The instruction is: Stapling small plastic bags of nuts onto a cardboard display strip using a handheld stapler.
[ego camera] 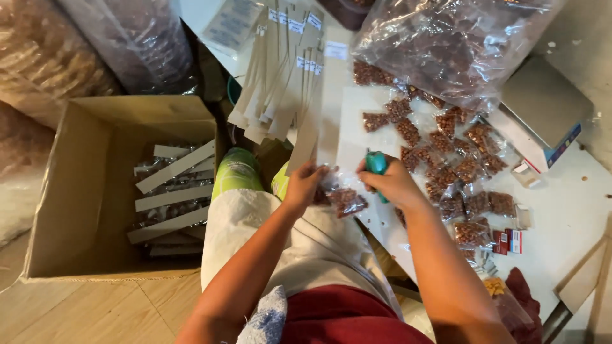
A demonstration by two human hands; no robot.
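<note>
L hand (305, 180) grips a small clear packet of brown nuts (344, 200) together w/ a tan card strip (305, 137), fingers closed on the packet's top edge; the packet hangs between both hands, over the lap and at the near edge of the white table (574, 210). R hand (394, 183) is closed around a teal handheld tool (376, 164), prob. a stapler (mostly hidden by the fingers), held just beside the packet top. Cardboard box (83, 191) on the floor at left, flaps open: contains finished packets w/ card strips, lying flat in a loose stack. Large clear bag (459, 38) at table top: holds bulk brown nuts. More big clear bags (121, 38) stand behind the box; contents blurred. On the table, approx. 20 small filled packets (446, 146) lie scattered R of the hands, some touching. Fan of unused card strips (280, 76) lies above the L hand. A scale w/ a steel platform (542, 108) sits at far R, part-covered by the bulk bag. Small red boxes (509, 241) lie near the table's near edge.
</note>
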